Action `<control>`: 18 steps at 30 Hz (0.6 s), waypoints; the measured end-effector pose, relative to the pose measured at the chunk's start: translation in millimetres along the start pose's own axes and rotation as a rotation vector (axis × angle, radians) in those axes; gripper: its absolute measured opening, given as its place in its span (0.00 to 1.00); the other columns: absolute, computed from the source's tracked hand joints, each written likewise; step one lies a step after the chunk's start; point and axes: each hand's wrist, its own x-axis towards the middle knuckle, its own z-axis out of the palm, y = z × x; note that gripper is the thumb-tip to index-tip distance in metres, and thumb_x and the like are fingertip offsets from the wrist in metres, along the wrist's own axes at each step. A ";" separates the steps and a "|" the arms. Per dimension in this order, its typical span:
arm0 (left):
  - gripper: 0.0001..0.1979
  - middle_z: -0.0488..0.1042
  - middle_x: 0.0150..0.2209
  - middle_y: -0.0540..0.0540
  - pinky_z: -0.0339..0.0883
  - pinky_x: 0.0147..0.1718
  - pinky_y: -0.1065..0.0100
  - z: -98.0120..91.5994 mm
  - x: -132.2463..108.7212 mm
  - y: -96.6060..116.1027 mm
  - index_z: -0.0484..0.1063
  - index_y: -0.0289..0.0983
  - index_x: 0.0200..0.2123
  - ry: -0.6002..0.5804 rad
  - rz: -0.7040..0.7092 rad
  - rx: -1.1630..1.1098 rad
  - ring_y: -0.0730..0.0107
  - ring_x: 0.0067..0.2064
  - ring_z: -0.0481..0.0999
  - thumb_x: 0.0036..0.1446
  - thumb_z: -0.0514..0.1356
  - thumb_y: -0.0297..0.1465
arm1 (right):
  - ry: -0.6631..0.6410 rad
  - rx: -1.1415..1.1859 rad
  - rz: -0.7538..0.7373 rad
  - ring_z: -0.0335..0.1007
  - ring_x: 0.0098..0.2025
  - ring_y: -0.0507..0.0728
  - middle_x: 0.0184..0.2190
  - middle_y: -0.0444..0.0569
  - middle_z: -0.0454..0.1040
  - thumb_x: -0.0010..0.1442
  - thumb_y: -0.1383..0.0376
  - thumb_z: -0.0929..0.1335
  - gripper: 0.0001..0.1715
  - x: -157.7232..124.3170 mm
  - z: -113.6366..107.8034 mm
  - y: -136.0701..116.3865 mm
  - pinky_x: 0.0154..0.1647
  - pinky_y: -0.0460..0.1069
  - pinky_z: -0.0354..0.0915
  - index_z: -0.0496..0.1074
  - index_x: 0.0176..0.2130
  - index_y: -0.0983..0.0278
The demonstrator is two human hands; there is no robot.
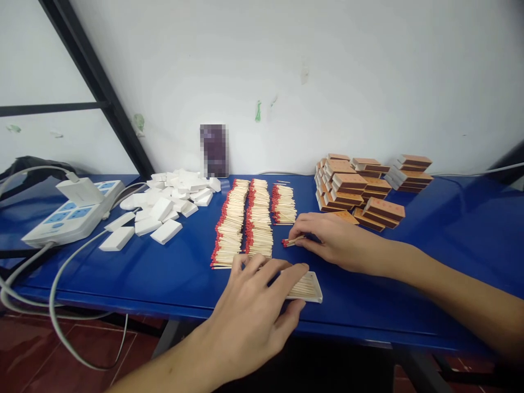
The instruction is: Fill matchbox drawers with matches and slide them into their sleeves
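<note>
My right hand [333,240] pinches a few red-headed matches [291,241] between thumb and fingers, just above the blue table. Close to the front edge, my left hand [262,311] grips a white matchbox tray [320,297] across its top, thumb on the near side. Matches [303,286] lie side by side in that tray; its left part is hidden under my fingers. Beyond my hands are two long rows of matches, a left row [231,224] and a middle row [259,218], with a shorter row [284,204] to their right. Their red heads mostly face left.
White trays [164,210] are heaped at the left. Orange-brown matchboxes [347,183] are stacked at the right. A power strip [73,218] with white cables lies far left. A phone-like, pixelated rectangle [214,152] leans on the wall. A black frame [94,76] rises at the left.
</note>
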 end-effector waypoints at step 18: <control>0.17 0.75 0.51 0.48 0.56 0.49 0.55 0.5 1.0 -0.4 0.64 0.45 0.58 0.012 0.009 0.002 0.58 0.50 0.69 0.67 0.57 0.30 | 0.039 -0.033 -0.019 0.75 0.38 0.55 0.35 0.48 0.79 0.62 0.70 0.66 0.10 -0.2 -1.6 -2.7 0.39 0.49 0.67 0.79 0.37 0.63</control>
